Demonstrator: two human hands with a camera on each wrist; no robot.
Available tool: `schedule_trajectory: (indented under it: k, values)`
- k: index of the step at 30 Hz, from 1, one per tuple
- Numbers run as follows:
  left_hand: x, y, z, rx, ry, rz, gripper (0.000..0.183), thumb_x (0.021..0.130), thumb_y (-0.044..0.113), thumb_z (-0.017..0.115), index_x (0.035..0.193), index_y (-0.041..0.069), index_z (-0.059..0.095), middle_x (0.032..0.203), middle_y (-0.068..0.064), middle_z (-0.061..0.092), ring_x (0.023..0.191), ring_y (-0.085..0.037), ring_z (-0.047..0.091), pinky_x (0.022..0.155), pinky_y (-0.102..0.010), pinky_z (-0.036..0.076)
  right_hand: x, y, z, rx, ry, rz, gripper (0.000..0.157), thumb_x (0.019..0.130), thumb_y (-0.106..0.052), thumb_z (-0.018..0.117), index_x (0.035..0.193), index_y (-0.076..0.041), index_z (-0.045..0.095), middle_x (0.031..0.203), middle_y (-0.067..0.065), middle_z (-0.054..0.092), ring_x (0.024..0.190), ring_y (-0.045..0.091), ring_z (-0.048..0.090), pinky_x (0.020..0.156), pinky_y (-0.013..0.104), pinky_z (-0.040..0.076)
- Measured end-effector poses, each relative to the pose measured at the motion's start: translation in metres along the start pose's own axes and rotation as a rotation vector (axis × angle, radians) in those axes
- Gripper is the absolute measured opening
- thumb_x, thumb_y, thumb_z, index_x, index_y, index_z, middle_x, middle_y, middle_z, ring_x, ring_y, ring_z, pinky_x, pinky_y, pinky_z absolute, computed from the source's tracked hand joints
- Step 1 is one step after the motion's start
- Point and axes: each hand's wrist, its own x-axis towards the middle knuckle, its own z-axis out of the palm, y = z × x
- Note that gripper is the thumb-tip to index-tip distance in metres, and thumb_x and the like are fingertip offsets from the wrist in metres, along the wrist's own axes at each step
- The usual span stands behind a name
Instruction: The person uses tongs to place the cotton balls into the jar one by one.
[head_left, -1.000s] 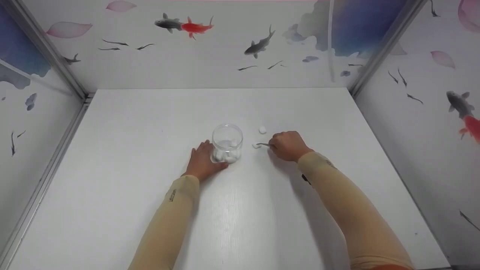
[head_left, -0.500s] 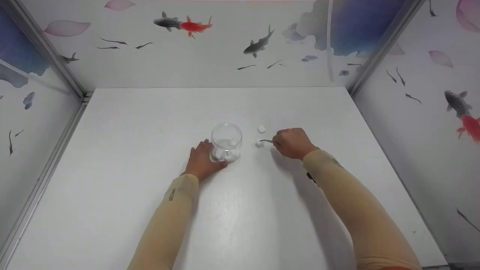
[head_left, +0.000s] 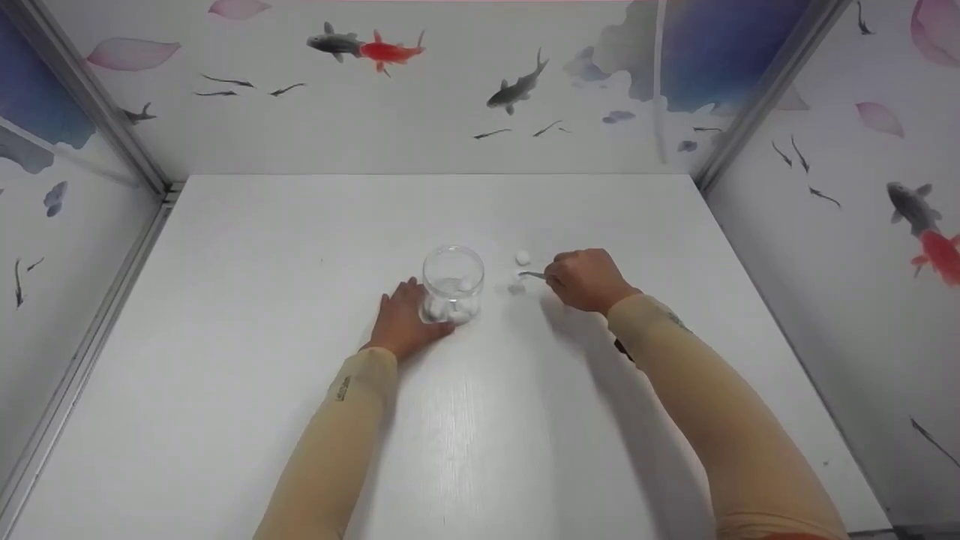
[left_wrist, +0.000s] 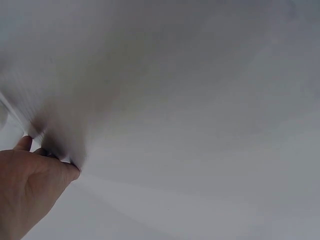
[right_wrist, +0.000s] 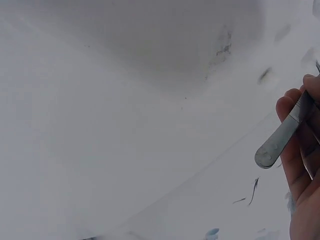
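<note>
My left hand (head_left: 405, 322) holds the lower left side of a clear plastic jar (head_left: 454, 274), fingers behind and thumb along the front. Several white cotton balls (head_left: 459, 318) lie in the jar's bottom. To the right, my right hand (head_left: 589, 279) grips a pair of metal tweezers (head_left: 534, 275); their broad rounded end shows in the right wrist view. A pale cotton ball is at the tweezers' tips, just above a grey shadow on the table. Another cotton ball (head_left: 523, 258) lies slightly farther back. The left wrist view catches only the left hand (left_wrist: 35, 182) and a sliver of jar.
The white table (head_left: 300, 225) is bounded by printed panels at the back (head_left: 420, 112) and both sides. A metal frame rail (head_left: 90, 360) runs along the left edge. Sleeved forearms reach in from the front.
My right hand has moved slightly right and back, and the tweezers have risen with the nearer cotton ball, leaving a shadow below. The left hand and jar stay put.
</note>
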Motion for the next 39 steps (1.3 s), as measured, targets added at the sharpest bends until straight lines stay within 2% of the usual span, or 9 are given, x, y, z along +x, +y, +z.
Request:
schedule_trajectory:
  k: [9, 17, 23, 26, 34, 39]
  values:
    - [0.001, -0.002, 0.001, 0.005, 0.001, 0.006, 0.099, 0.081, 0.055, 0.077, 0.154, 0.004, 0.034, 0.161, -0.019, 0.025, 0.150, -0.032, 0.015, 0.123, -0.045, -0.001, 0.014, -0.010, -0.018, -0.032, 0.054, -0.058, 0.011, 0.091, -0.008, 0.069, 0.084, -0.010, 0.078, 0.074, 0.002, 0.069, 0.061, 0.018, 0.065, 0.055, 0.037, 0.058]
    - [0.002, -0.002, 0.001, 0.000, 0.000, -0.011, 0.100, 0.080, 0.056, 0.077, 0.153, 0.003, 0.034, 0.161, -0.018, 0.024, 0.150, -0.031, 0.014, 0.122, -0.043, -0.002, 0.030, -0.024, -0.034, -0.051, 0.103, -0.099, 0.014, 0.090, -0.006, 0.067, 0.082, -0.010, 0.077, 0.070, 0.002, 0.067, 0.054, 0.016, 0.059, 0.050, 0.035, 0.055]
    - [0.002, -0.003, 0.001, 0.002, 0.002, -0.011, 0.101, 0.080, 0.057, 0.077, 0.153, 0.002, 0.035, 0.161, -0.018, 0.024, 0.150, -0.031, 0.014, 0.123, -0.042, -0.002, 0.041, -0.033, -0.044, -0.046, 0.106, -0.124, 0.013, 0.092, -0.007, 0.067, 0.089, -0.010, 0.079, 0.076, 0.003, 0.070, 0.060, 0.017, 0.064, 0.056, 0.034, 0.058]
    - [0.002, -0.002, 0.001, 0.005, -0.001, -0.012, 0.102, 0.079, 0.057, 0.077, 0.153, 0.002, 0.034, 0.161, -0.018, 0.024, 0.150, -0.031, 0.014, 0.123, -0.042, -0.002, 0.044, -0.038, -0.045, -0.033, 0.110, -0.144, 0.012, 0.091, -0.008, 0.068, 0.091, -0.010, 0.079, 0.078, 0.002, 0.071, 0.063, 0.017, 0.065, 0.057, 0.034, 0.059]
    - [0.003, -0.002, 0.002, 0.009, -0.007, -0.035, 0.105, 0.079, 0.058, 0.078, 0.155, 0.004, 0.030, 0.162, -0.017, 0.022, 0.150, -0.030, 0.013, 0.122, -0.041, -0.003, 0.051, -0.053, -0.042, -0.042, 0.104, -0.205, 0.010, 0.091, -0.009, 0.068, 0.089, -0.010, 0.078, 0.072, 0.002, 0.067, 0.056, 0.016, 0.059, 0.051, 0.033, 0.055]
    - [0.006, -0.003, 0.004, 0.019, 0.010, -0.022, 0.104, 0.078, 0.058, 0.078, 0.154, 0.004, 0.033, 0.161, -0.018, 0.025, 0.150, -0.032, 0.015, 0.123, -0.044, -0.001, 0.053, -0.060, -0.038, -0.045, 0.087, -0.239, 0.010, 0.090, -0.008, 0.068, 0.087, -0.011, 0.078, 0.073, 0.001, 0.068, 0.056, 0.016, 0.060, 0.050, 0.035, 0.054]
